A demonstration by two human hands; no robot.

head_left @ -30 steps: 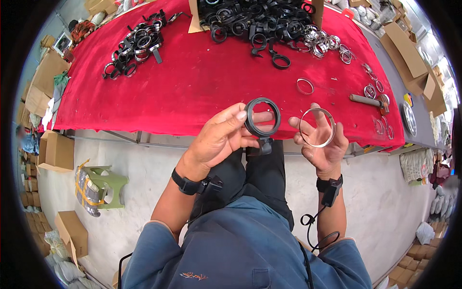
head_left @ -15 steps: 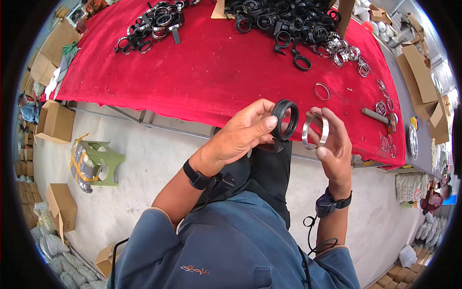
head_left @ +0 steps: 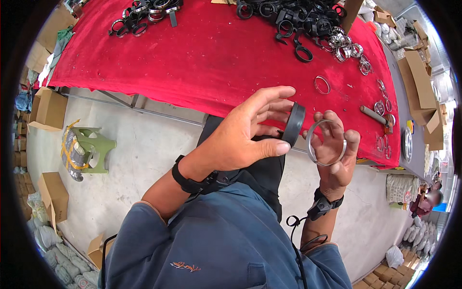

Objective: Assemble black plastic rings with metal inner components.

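Note:
My left hand [head_left: 240, 137] holds a black ring [head_left: 294, 125], seen nearly edge-on, with the thumb at its lower edge and the fingers stretched along its far side. In my right hand [head_left: 335, 179] is a thin silver metal ring [head_left: 310, 139], its round opening turned up toward me and the fingers curled behind it. The two rings are close together but apart, just off the table's near edge. Beyond them a loose silver ring [head_left: 316, 86] lies on the red tablecloth [head_left: 202, 58].
Black ring parts [head_left: 308, 24] heap at the far side, with silver rings [head_left: 342, 50] beside them. Another pile of rings [head_left: 156, 14] is at far left. A hammer [head_left: 373, 115] lies on the right among rings. A green stool [head_left: 98, 147] and cardboard boxes [head_left: 48, 108] stand left.
The black ring has turned from showing its opening to nearly edge-on, and my left fingers have straightened. The silver ring has turned to face me and shifted slightly right.

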